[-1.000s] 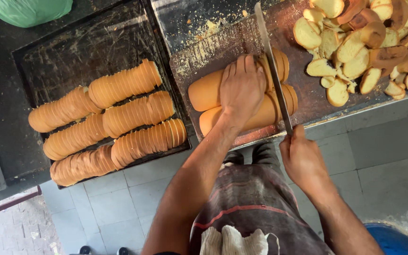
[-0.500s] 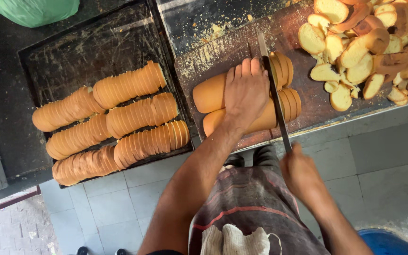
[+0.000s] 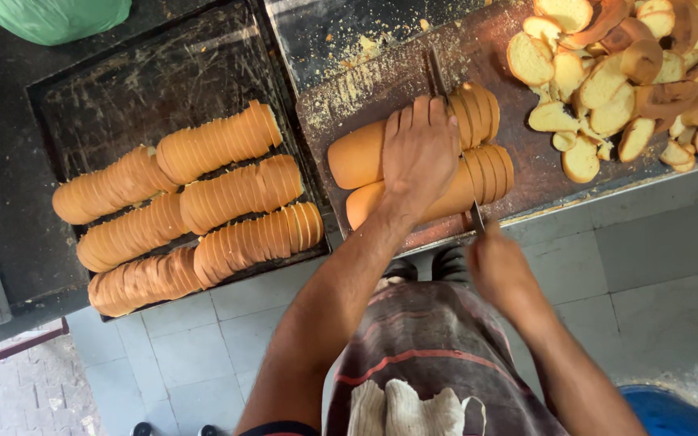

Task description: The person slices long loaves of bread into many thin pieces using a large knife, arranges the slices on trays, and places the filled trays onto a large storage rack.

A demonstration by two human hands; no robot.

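Your left hand lies flat, fingers spread, over two long golden-brown bread loaves lying side by side near the front edge of the dark crumb-strewn cutting board; the palm presses both at once so neither rolls under the blade; no closed grasp, only a downward hold.

Your right hand sits just off the board's front edge, curled shut around the handle of a long thin-bladed knife; the handle itself is hidden in the fist; the blade runs away from you across both loaves, right beside your left fingertips, which seem to serve as the guide for slice thickness.

To the right of the blade, cut slices stand upright against each other at the loaves' ends; uncut lengths extend left under and past your palm.

At the board's far right corner, a loose heap of pale round bread slices and crust ends.

Left of the board, a black rectangular baking tray holds rows of sliced loaves, slices kept packed together in loaf shape; tidy rows suggest sorting from the loose heap.

A green plastic bag sits at the far left corner.
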